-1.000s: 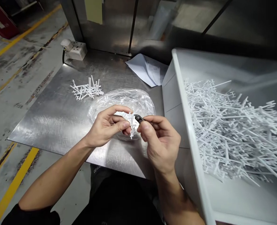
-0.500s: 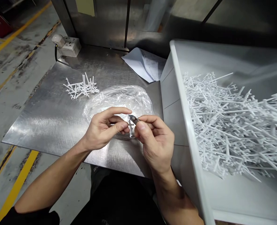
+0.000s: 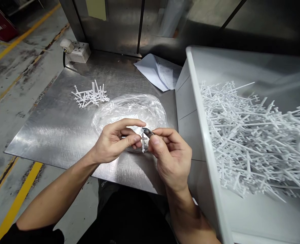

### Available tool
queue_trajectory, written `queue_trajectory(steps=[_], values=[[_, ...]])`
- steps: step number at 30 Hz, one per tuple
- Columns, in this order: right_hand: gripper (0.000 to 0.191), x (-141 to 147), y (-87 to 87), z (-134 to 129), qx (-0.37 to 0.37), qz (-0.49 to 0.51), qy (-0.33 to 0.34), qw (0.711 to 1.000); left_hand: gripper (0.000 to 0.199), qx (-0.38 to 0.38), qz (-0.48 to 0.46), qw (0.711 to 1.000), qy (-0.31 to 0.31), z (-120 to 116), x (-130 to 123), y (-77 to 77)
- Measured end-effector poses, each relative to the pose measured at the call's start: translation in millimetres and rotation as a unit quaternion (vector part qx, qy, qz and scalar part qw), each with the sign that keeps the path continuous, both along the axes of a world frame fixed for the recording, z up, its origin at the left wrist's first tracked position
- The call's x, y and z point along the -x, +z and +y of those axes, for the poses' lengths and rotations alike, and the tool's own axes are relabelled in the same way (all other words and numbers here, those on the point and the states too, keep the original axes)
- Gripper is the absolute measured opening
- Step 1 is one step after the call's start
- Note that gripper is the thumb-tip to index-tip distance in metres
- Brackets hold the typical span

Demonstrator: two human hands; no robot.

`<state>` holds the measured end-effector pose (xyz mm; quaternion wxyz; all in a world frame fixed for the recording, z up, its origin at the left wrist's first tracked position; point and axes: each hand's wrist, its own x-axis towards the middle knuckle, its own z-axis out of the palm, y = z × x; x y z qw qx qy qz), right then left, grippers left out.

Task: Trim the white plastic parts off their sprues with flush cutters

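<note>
A black top [image 3: 129, 217] shows at 6 o'clock, its short sleeve [image 3: 33, 235] at 8 o'clock, with dark grey cloth [image 3: 103, 196] bearing small, pale lettering [image 3: 105, 183] at 7 o'clock.

The single view looks forward and steeply down from the person's head, fairly close above the near edge of the metal table [image 3: 50, 135], facing the upright metal panel [image 3: 114, 34].

Metal table [image 3: 55, 128] w/ clear plastic bag [image 3: 109, 110], white sticks [image 3: 91, 96], papers [image 3: 158, 72], white socket box [image 3: 80, 52]

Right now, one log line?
left hand: white piece; right hand: dark tool, at piece; clear bag: beneath hands; bin: white pieces
</note>
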<state>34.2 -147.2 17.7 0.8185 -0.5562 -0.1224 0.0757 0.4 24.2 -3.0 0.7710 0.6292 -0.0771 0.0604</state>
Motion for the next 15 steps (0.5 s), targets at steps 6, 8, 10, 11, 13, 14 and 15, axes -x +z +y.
queue_trajectory(steps=[6,8,10,11,13,14,15], values=[[0.008,0.4,0.1,-0.7,0.012,-0.003,-0.008,1.000,0.029,-0.003,0.001,1.000,0.004,0.8,1.0,1.2],[0.008,0.5,0.8,-0.6,0.010,0.000,-0.007,1.000,0.028,-0.006,0.003,1.000,0.005,0.9,1.0,1.4],[0.007,0.5,1.6,-0.4,0.009,0.005,-0.003,1.000,0.027,-0.010,0.006,1.000,0.006,1.0,0.9,1.5],[0.007,0.5,1.9,-0.4,0.009,0.007,0.000,1.000,0.027,-0.011,0.008,1.000,0.005,1.0,0.9,1.6],[0.007,0.6,2.4,-0.4,0.010,0.010,0.008,1.000,0.026,-0.013,0.008,1.000,0.002,1.2,0.9,1.7],[0.007,0.7,2.5,-0.4,0.011,0.010,0.010,1.000,0.026,-0.013,0.007,1.000,-0.001,1.3,0.9,1.7],[0.007,0.8,2.5,-0.4,0.012,0.009,0.011,1.000,0.026,-0.014,0.007,1.000,-0.003,1.5,0.9,1.6]])
